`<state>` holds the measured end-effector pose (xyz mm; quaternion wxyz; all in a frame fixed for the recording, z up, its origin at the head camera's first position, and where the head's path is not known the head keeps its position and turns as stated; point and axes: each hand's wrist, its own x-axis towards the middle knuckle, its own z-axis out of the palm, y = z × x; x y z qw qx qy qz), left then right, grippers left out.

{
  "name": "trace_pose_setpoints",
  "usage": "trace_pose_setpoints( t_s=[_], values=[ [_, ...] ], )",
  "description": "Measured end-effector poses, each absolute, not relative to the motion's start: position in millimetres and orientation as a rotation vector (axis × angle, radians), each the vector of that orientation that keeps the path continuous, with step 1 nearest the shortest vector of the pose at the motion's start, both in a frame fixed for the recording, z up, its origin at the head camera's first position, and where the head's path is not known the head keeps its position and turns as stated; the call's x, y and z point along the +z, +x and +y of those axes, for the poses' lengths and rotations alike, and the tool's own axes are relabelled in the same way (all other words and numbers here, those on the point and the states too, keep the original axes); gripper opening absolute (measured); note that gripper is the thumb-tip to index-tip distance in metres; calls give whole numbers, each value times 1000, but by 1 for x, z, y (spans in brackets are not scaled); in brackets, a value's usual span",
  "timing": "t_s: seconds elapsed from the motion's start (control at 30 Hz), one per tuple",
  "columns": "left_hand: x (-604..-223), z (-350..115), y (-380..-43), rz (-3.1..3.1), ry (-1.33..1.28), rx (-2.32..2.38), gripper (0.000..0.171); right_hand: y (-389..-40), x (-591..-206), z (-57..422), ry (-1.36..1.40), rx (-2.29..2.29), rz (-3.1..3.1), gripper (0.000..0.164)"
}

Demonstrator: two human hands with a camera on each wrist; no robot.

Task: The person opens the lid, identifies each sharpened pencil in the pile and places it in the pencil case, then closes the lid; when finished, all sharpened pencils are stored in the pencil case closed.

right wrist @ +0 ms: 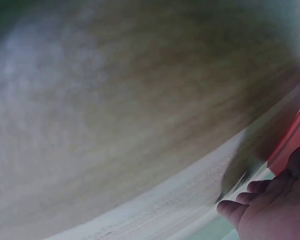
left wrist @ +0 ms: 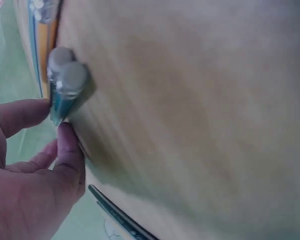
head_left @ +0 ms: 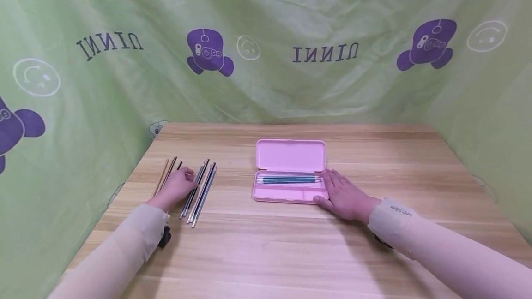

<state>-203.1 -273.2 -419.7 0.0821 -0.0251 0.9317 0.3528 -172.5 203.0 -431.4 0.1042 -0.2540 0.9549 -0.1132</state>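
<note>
My left hand (head_left: 176, 186) is over the pencils at the left of the table. In the left wrist view its thumb and fingers pinch two teal pencils (left wrist: 65, 100) with grey eraser ends close to the tabletop. A group of pencils (head_left: 201, 195) lies just right of this hand. The pink pencil case (head_left: 278, 193) lies with its lid raised at the back, and several teal pencils (head_left: 289, 180) rest in its rear compartment. Against the case's right side, my right hand (head_left: 347, 197) lies with fingers extended and thumb at the front corner.
Left of my left hand are brown and dark pencils (head_left: 160, 178), partly hidden by it. The case's front part has a divider (head_left: 304, 194). The wooden table (head_left: 266, 253) ends at a green curtain (head_left: 266, 91) at the back and sides.
</note>
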Motion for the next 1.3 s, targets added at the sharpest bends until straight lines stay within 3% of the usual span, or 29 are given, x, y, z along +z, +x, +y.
trace_pose_setpoints(
  t_s=[0.37,0.77,0.93,1.13,1.3],
  values=[
    [-412,-272,-208,2775,-83,943,30,-174,-436,206,-783,-343,2834,95],
    [-393,-289,-214,2317,28,1496,28,-171,-430,203,-763,-314,2829,88],
    [-388,-273,-222,2203,57,1609,35,-171,-430,204,-744,-318,2827,88],
    [-387,-237,-229,2368,-56,1669,23,-171,-433,206,-734,-339,2815,92],
    [-384,-213,-236,2490,-102,1703,27,-171,-433,205,-734,-356,2814,92]
  ],
)
